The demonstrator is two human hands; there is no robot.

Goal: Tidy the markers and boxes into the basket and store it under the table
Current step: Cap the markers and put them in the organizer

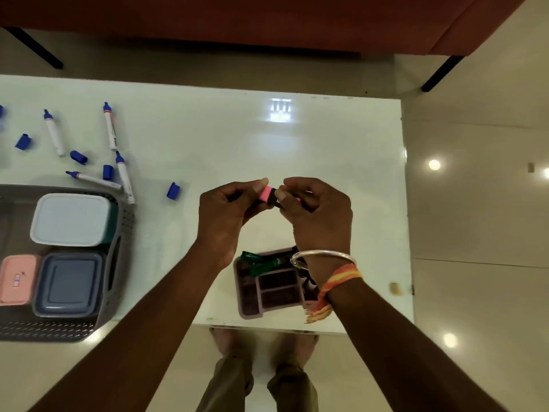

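Both hands meet over the middle of the white table (297,144). My left hand (225,215) pinches the pink cap end of a pink marker (265,194), and my right hand (319,215) grips its dark body. Below them a mauve compartment tray (267,292) holds green markers (261,264). At the left, a grey perforated basket (116,263) contains a white-lidded box (69,220), a blue-grey box (69,282) and a pink box (17,279). Several uncapped blue-tipped white markers (110,127) and loose blue caps (173,190) lie behind the basket.
A red-brown sofa (267,22) with black legs stands beyond the table's far edge. The table's right edge is near x 1370, with glossy floor beyond. My feet show under the near edge. A small tan scrap (394,288) lies at the right front corner.
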